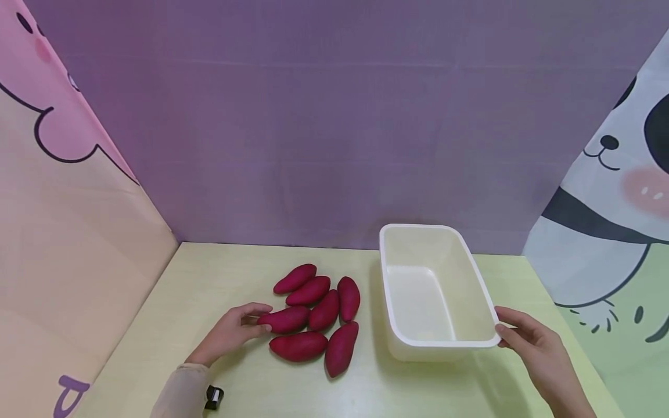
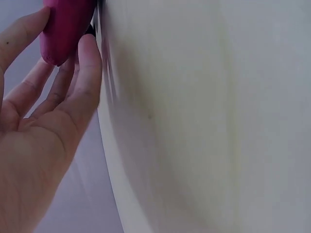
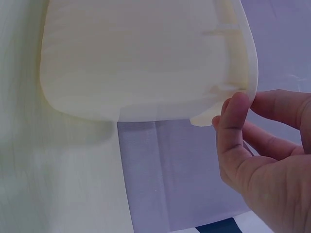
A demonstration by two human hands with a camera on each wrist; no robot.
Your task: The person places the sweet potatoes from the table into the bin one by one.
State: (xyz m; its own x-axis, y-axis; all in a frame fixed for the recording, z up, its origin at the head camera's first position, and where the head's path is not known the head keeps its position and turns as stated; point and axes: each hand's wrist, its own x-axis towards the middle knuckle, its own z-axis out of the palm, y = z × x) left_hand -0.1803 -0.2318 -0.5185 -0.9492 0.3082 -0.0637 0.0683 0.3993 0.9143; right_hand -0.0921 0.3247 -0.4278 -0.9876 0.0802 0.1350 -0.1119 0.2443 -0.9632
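In the head view, several dark red sweet potatoes lie grouped on the table, left of a white plastic bin (image 1: 420, 296). My left hand (image 1: 230, 331) has its thumb and fingers around the near end of one sweet potato (image 1: 287, 320), at the group's left side. The left wrist view shows that sweet potato's blunt tip (image 2: 60, 36) between the fingers, its far part cut off by the frame. On the other side, my right hand (image 1: 538, 345) pinches the bin's near right rim corner between thumb and fingers. The right wrist view shows this grip on the rim (image 3: 251, 73).
Below the held one lies another sweet potato (image 1: 299, 346), with one more (image 1: 342, 349) to its right. A small black object (image 1: 213, 397) sits by the left sleeve. A purple cloth (image 1: 292, 128) hangs behind the pale table (image 1: 209, 273), with printed cloths at both sides.
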